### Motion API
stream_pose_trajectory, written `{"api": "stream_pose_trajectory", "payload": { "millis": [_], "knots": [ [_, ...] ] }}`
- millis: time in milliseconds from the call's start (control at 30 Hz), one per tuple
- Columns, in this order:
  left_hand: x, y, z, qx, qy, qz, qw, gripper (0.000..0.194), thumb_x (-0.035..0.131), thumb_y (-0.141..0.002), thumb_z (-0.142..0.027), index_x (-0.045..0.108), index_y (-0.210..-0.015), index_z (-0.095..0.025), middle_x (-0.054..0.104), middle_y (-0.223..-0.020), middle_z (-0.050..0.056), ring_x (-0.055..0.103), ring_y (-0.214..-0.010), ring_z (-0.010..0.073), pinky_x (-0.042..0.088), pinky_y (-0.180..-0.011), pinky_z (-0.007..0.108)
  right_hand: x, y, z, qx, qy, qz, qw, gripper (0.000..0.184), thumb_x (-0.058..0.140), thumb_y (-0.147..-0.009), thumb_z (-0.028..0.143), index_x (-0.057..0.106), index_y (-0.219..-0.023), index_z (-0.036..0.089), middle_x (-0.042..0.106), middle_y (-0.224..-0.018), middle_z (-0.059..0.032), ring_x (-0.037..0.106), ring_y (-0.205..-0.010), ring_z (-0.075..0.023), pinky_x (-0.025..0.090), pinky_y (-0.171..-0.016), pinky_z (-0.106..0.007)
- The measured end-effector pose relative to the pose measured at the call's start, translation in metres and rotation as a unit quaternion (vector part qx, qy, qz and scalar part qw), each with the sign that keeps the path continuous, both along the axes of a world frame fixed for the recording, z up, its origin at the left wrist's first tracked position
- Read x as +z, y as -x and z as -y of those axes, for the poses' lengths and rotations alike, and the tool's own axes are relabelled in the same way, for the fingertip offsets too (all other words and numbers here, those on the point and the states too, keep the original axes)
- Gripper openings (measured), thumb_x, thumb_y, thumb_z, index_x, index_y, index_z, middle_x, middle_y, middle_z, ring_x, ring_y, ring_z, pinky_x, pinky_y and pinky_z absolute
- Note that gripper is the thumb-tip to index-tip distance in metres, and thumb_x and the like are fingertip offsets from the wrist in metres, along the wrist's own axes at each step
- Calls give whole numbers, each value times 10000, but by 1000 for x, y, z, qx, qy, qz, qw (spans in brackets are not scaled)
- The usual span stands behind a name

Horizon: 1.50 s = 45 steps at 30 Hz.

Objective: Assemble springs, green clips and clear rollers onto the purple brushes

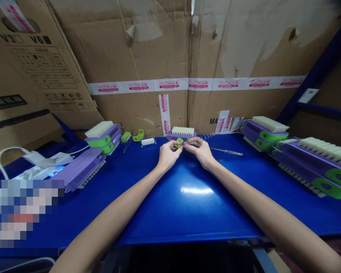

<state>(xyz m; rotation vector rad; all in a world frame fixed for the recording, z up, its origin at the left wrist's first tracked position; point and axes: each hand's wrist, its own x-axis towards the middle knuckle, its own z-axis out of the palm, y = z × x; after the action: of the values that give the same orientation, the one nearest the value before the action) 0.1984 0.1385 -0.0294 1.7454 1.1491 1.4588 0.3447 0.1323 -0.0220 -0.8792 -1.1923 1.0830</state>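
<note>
At the back middle of the blue table (147, 212), my left hand (168, 154) is closed on a small green plastic part (179, 141). My right hand (201, 150) meets it from the right, thumb and fingers pinched together at the part's edge; what they hold is too small to make out. Just behind both hands lies a purple piece with whitish bristle-like teeth (183, 131), partly hidden by them. A screwdriver (230, 152) with a clear handle rests to the right of my right hand. Behind that hand lies a coiled metal spring (207, 136).
Left of my hands are a white cylinder in clear plastic (148, 141), green plastic parts (138, 135) and another dark coil (127, 146). Stacked purple-and-green toothed units stand at the left (104, 137) and right (264, 132). A white power strip (42, 161) sits far left. Cardboard (147, 57) walls the back.
</note>
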Motion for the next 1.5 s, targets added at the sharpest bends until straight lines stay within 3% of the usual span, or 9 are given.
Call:
{"api": "stream_pose_trajectory", "payload": {
  "millis": [233,400,500,667,767,867,1133,1267,1500],
  "knots": [
    [2,-1,5,5,0,-20,1000,185,660,-713,-327,662,-680,-145,655,-629,19,568,-555,118,414,-542,226,4,-3,2,45,64,-91,993,437,857,-485,299,558,-784,193,704,-841,-32,673,-834,-187,518,-850,-359],
    [-5,0,1,6,1,-23,1000,211,662,-714,-334,564,-648,-159,598,-608,-10,540,-558,104,397,-547,218,3,-3,1,20,22,-39,999,415,850,-491,315,564,-765,189,692,-809,-24,668,-828,-182,510,-857,-349],
    [-4,4,-4,5,0,1,1000,272,721,-660,-310,492,-707,-170,597,-694,-20,556,-613,94,415,-585,208,3,-3,0,16,-1,-1,1000,394,828,-521,330,562,-775,188,695,-828,-34,667,-852,-186,500,-879,-353],
    [5,12,-8,-138,103,25,985,597,752,-606,-162,466,-1130,-174,590,-681,-53,574,-586,93,445,-598,224,3,-3,1,50,3,30,998,385,816,-513,312,557,-769,187,687,-780,-24,673,-817,-193,525,-821,-354],
    [7,13,-8,-173,133,1,976,521,706,-644,-116,524,-1132,-143,568,-629,-54,587,-583,98,460,-611,233,3,-2,2,64,-1,53,997,358,802,-529,293,566,-775,185,697,-797,-33,675,-797,-191,530,-813,-361],
    [4,10,-9,-154,132,8,979,407,694,-657,-104,571,-1044,-129,583,-639,-38,601,-606,101,469,-614,228,3,-2,2,48,-12,73,996,333,791,-542,283,571,-774,187,699,-783,-32,675,-789,-195,533,-808,-366],
    [1,8,-11,-70,80,61,992,352,680,-660,-77,556,-983,-141,581,-626,-44,585,-587,92,477,-609,209,-1,-5,-2,43,-22,73,996,395,821,-494,298,561,-774,198,701,-836,-32,671,-801,-190,533,-818,-369],
    [1,7,-8,-73,62,49,994,280,625,-713,-71,562,-977,-139,575,-645,-35,595,-616,93,477,-618,203,-1,-4,-3,27,-26,79,996,424,836,-477,329,555,-765,197,683,-761,-16,662,-749,-179,536,-787,-357],
    [1,3,-5,-80,62,31,994,297,607,-733,-75,567,-1022,-133,591,-667,-21,623,-671,105,491,-657,212,-4,-5,-4,21,-33,106,994,528,809,-551,368,612,-1005,183,684,-732,-14,665,-725,-184,537,-762,-354]
  ]
}}
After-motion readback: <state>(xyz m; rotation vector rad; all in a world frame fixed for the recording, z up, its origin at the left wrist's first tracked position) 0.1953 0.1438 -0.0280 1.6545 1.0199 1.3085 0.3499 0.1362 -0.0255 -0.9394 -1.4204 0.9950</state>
